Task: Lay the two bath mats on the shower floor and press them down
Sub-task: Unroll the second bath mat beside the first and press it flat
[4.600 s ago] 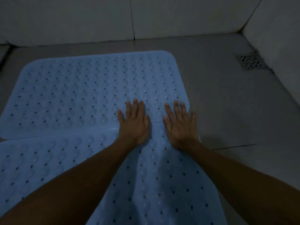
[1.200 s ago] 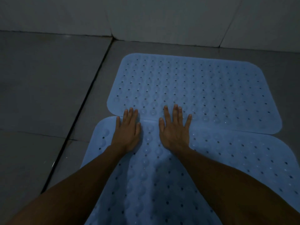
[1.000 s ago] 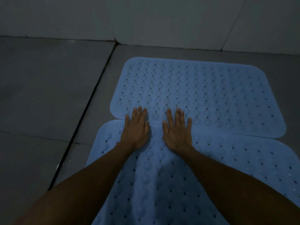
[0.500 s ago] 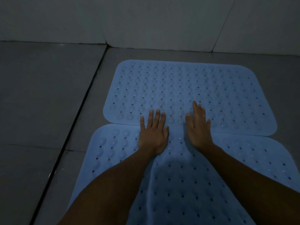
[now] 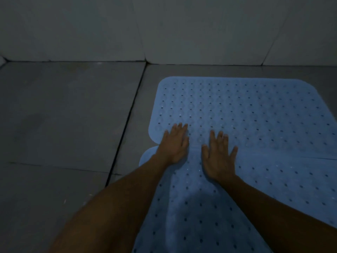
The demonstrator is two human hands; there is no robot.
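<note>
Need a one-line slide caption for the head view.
Both hands, left and right, press flat across the seam between two perforated light-blue rubber bath mats, far and near, on grey floor tiles.

Pale blue hole-dotted mats [image 5: 246, 114], grey floor [image 5: 63, 115]

Two blue bath mats on floor: far mat [image 5: 246, 110], near mat [image 5: 209, 207], edges meeting. Two hands, both flat across seam: left hand [image 5: 175, 143], right hand [image 5: 218, 157]. Floor tiles [image 5: 63, 110]: at least four visible. Wall panels [image 5: 200, 30]: three visible.
</note>
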